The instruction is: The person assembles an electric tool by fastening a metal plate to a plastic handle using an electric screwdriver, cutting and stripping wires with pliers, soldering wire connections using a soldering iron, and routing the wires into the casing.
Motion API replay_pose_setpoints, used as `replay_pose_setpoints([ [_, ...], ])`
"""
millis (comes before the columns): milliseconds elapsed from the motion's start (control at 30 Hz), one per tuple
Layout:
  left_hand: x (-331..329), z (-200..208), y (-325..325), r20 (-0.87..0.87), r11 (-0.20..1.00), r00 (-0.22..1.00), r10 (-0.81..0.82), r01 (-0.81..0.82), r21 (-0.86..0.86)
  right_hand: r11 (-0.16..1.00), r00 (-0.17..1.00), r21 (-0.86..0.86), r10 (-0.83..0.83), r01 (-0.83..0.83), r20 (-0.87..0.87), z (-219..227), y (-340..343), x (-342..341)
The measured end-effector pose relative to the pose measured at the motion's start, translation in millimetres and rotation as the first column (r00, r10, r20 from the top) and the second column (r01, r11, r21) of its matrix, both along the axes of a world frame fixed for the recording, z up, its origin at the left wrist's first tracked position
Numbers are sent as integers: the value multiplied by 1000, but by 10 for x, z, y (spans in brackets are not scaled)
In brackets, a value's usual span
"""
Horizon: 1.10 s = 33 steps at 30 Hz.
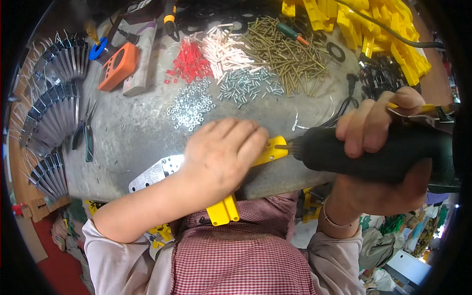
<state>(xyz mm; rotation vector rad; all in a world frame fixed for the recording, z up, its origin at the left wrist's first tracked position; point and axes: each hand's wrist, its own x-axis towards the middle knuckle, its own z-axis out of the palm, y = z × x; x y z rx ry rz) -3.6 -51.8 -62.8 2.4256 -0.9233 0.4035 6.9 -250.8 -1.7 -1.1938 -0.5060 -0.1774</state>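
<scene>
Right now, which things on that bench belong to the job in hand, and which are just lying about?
In the job: yellow part, under the left hand; black power driver, in the right hand; likely the nuts and small silver screws.

Seemingly just lying about: orange box; pliers; green-handled screwdriver.

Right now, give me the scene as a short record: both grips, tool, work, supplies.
Left grip: hand closed over a yellow part
Right grip: hand around a black power driver
Driver bit: at the yellow part's right end; contact unclear
Metal plate: left of the left hand, holes in it
Fasteners: silver nuts, small silver screws, long brass-coloured screws
Table left: pliers
</scene>
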Motion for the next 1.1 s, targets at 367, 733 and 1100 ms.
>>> replay_pose_setpoints([
  [367, -273, -75, -186, -189, 990, 973, 134, -126, 56, 992, 996, -94, 87, -88, -22, -99, 100, 54],
  [733, -339, -107, -201, -254, 988, 957, 140, -150, -22, 992, 992, -122, 52, -39, 111, -198, 350, 88],
  [1100, -297, -100, -185, -257, 988, 955, 147, -152, -2, 990, 983, -80, 129, -119, 133, -52, 169, -183],
])
